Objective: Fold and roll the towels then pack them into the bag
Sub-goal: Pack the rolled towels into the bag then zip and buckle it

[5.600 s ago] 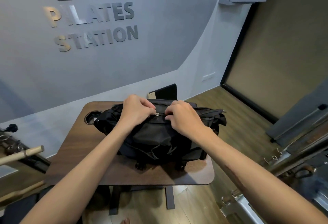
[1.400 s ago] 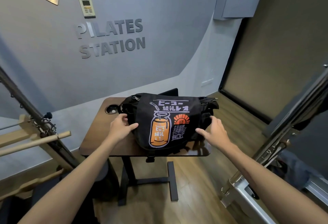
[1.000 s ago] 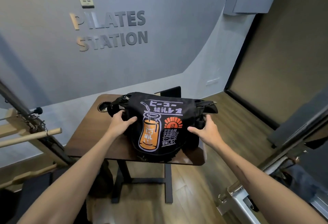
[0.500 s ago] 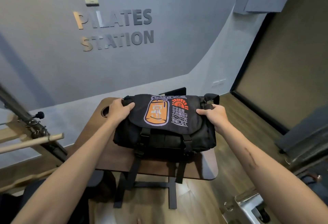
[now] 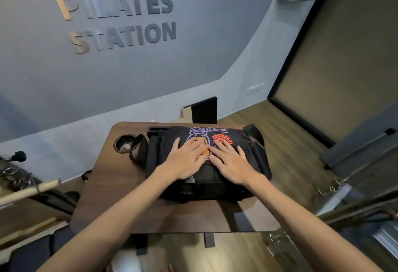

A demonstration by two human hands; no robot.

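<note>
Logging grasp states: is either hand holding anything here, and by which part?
Nothing is held. The left hand and right hand press flat on the bag flap.

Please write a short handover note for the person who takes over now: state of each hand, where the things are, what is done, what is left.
Left hand: open, flat on the bag's flap.
Right hand: open, flat on the flap beside it.
Bag: black, on the wooden table, flap with the orange print closed over it.
Towels: none in view; whether they are inside cannot be seen.
Done: flap is folded down.
Left: the front buckles cannot be seen fastened, so probably check them.
</note>
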